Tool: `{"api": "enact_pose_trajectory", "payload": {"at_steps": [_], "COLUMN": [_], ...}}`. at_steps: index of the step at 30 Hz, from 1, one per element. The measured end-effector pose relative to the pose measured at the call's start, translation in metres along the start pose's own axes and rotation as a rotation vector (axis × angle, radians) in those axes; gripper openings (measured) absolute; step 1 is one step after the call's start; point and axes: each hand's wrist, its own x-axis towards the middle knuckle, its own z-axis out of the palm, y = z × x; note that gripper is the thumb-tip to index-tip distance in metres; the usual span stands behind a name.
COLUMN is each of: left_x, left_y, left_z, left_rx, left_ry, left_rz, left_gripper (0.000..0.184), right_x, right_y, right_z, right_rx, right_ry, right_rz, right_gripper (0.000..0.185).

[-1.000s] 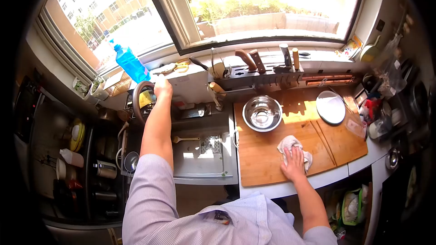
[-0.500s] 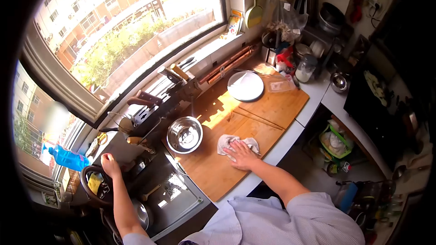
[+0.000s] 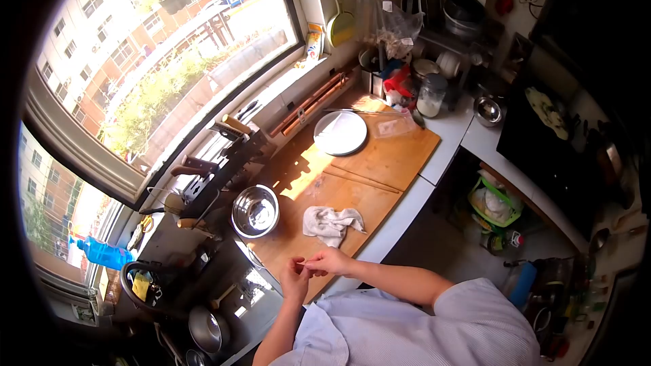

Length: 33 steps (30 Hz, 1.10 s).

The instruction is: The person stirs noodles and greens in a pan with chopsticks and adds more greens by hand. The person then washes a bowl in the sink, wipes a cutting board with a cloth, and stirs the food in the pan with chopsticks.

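My left hand (image 3: 294, 279) and my right hand (image 3: 329, 262) meet over the near edge of the wooden board (image 3: 288, 249), with fingers bent and touching. Both look closed in a pinch; anything between the fingertips is too small to make out. Just beyond them a crumpled pale cloth (image 3: 331, 224) lies on the board, touched by neither hand. To its left stands a shiny metal bowl (image 3: 255, 211). Farther back are a pair of chopsticks (image 3: 365, 180) and a white plate (image 3: 341, 131) with something pale and folded-looking on it.
A sink (image 3: 239, 298) with a metal pan (image 3: 208, 329) beside it is at the lower left. Knives fill a rack (image 3: 217, 163) under the window. A glass jar (image 3: 431, 96) and a small metal bowl (image 3: 487, 111) stand at the back right. A green basket (image 3: 496, 203) sits below the counter.
My right hand has let go of the cloth and drawn back toward my body. The left hand has come over from above the sink to meet it. The view has shifted slightly.
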Motion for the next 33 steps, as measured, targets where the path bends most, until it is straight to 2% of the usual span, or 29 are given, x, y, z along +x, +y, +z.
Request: {"api": "enact_pose_trajectory", "payload": {"at_steps": [3, 6, 7, 9, 11, 12, 14, 15, 17, 18, 20, 23, 24, 25, 26, 27, 29, 30, 33], "left_x": [-0.007, -0.009, -0.01, -0.011, -0.006, -0.004, 0.002, 0.006, 0.011, 0.013, 0.025, 0.017, 0.017, 0.014, 0.015, 0.013, 0.018, 0.022, 0.027], "left_y": [0.014, 0.007, 0.013, 0.026, 0.024, 0.023, 0.016, 0.008, -0.01, -0.021, -0.06, -0.043, -0.04, -0.035, -0.031, -0.027, -0.011, -0.014, -0.014], "left_z": [0.006, 0.013, 0.016, 0.018, 0.021, 0.021, 0.02, 0.019, 0.014, 0.009, -0.012, -0.042, -0.049, -0.052, -0.047, -0.044, -0.03, -0.034, -0.047], "left_rx": [0.096, 0.081, 0.161, 0.281, 0.132, 0.093, 0.055, 0.128, 0.204, 0.253, 0.317, 0.676, 0.683, 0.692, 0.784, 0.789, 0.399, 0.409, 0.368], "left_ry": [0.0, -0.03, -0.043, -0.045, -0.043, -0.068, -0.084, -0.077, -0.077, -0.03, 0.048, 0.242, 0.225, 0.208, 0.156, 0.145, 0.006, -0.004, -0.049], "left_rz": [0.06, 0.045, 0.028, 0.034, -0.017, -0.047, -0.078, -0.036, 0.01, 0.033, 0.01, 0.141, 0.145, 0.143, 0.338, 0.333, 0.072, 0.067, 0.017], "left_gripper": [0.02, 0.018, 0.018, 0.019, 0.018, 0.018, 0.019, 0.019, 0.018, 0.017, 0.013, 0.01, 0.01, 0.01, 0.006, 0.006, 0.009, 0.011, 0.012], "right_x": [0.006, -0.006, -0.012, -0.005, -0.002, -0.003, -0.008, -0.009, -0.016, -0.021, -0.04, -0.053, -0.048, -0.044, -0.041, -0.038, -0.033, -0.03, -0.066], "right_y": [0.02, 0.016, 0.008, 0.028, 0.031, 0.035, 0.03, 0.026, 0.013, 0.008, -0.01, -0.017, -0.01, -0.008, -0.005, 0.0, -0.003, -0.003, -0.017], "right_z": [-0.008, -0.01, -0.009, -0.011, -0.01, -0.011, -0.007, -0.008, -0.018, -0.015, -0.004, 0.0, -0.001, 0.0, 0.002, 0.006, -0.016, -0.024, -0.05], "right_rx": [-0.01, -0.309, -0.428, -0.634, -0.119, -0.116, 0.249, 0.252, 0.657, 0.662, 0.177, 0.023, -0.095, -0.092, -0.137, -0.178, -0.069, 0.047, -0.025], "right_ry": [-0.007, 0.124, 0.18, 0.29, 0.231, 0.239, 0.152, 0.152, -0.157, -0.15, -0.033, -0.032, -0.072, -0.068, -0.073, -0.077, -0.014, 0.039, 0.037], "right_rz": [-0.031, -0.066, -0.053, -0.229, -0.045, -0.046, 0.017, 0.013, 0.357, 0.349, 0.254, 0.157, 0.079, 0.081, 0.028, -0.028, 0.001, 0.037, 0.061], "right_gripper": [0.019, 0.021, 0.022, 0.026, 0.027, 0.027, 0.026, 0.026, 0.028, 0.028, 0.03, 0.03, 0.029, 0.029, 0.027, 0.026, 0.025, 0.024, 0.024]}}
